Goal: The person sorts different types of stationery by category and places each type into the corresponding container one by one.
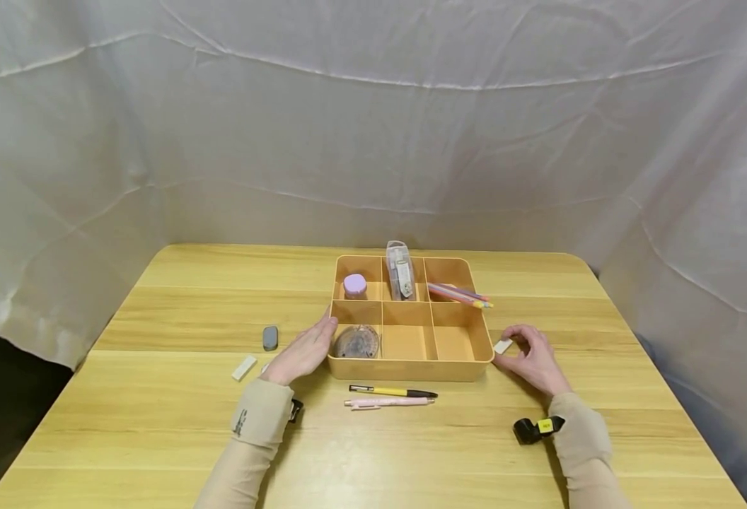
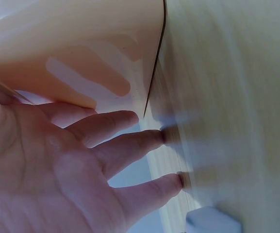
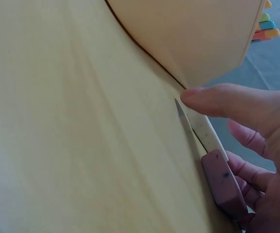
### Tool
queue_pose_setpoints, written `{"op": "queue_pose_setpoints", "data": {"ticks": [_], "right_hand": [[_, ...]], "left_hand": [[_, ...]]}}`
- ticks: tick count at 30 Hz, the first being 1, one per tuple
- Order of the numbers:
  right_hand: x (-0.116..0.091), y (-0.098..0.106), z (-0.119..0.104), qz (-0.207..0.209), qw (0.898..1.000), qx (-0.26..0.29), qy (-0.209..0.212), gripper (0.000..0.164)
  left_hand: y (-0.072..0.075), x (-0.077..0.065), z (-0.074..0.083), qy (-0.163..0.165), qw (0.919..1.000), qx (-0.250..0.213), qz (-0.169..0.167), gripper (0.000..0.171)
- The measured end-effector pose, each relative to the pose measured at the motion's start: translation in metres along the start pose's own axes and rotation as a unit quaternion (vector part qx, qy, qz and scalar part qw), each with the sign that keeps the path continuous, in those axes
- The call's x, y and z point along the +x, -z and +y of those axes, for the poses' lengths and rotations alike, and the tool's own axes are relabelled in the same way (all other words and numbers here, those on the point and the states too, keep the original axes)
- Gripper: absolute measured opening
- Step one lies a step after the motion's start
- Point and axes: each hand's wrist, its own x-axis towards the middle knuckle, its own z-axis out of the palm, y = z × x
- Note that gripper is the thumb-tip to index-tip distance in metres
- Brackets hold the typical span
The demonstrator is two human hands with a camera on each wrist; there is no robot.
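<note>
My left hand rests against the left side of an orange compartment organizer, its fingers extended in the left wrist view. Beyond them is a grey eraser; a white eraser lies left of the wrist, with another small white piece partly hidden by the hand. At the organizer's front right corner, my right hand pinches a white eraser between thumb and finger, low on the table. A mauve block sits right beside that eraser, close to the curled fingers; the hand hides it in the head view.
The organizer holds a purple-lidded jar, a clear-cased item, colored pens and a round clear disc. In front of it lie a yellow-black pen and a pink pen. Grey curtains surround the wooden table.
</note>
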Motion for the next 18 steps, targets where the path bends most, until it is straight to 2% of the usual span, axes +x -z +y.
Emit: {"op": "queue_pose_setpoints", "data": {"ticks": [11, 18], "right_hand": [[-0.001, -0.009, 0.002, 0.075, 0.996, 0.012, 0.055, 0.027], [-0.004, -0.014, 0.004, 0.092, 0.993, 0.043, 0.055, 0.026]], "left_hand": [[0.0, 0.0, 0.0, -0.003, 1.0, 0.005, 0.002, 0.064], [-0.001, 0.0, 0.0, 0.002, 1.0, 0.0, 0.0, 0.064]]}}
